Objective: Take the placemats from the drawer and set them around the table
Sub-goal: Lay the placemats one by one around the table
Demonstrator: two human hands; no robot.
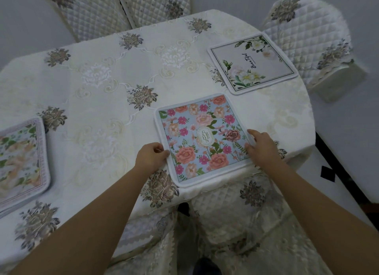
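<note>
Between the two hands, at the near edge of the table [102, 73], a blue floral placemat [202, 139] is being set down flat on the embroidered tablecloth [114, 102]. Its left edge is pinched by the left hand [152, 155], whose fingers are curled over the white border with the thumb on top. Its right edge is touched by the right hand [260, 146], whose fingers are loosely bent over the border; whether that edge is gripped or only pressed cannot be told.

Three mats are seen on the table. Beyond the right hand, toward the far right side and in front of a quilted chair [311, 39], a white placemat with green leaves [252, 64] is already laid. Well to the left of the left hand, a pale floral placemat [20, 162] is laid at the table's left side, partly cut off by the frame. The task is judged well advanced, with the third mat nearly placed. The far side of the table, before the two quilted chair backs [114, 6], carries no mat, so at least one more placement is probably left. The drawer is not in view.
</note>
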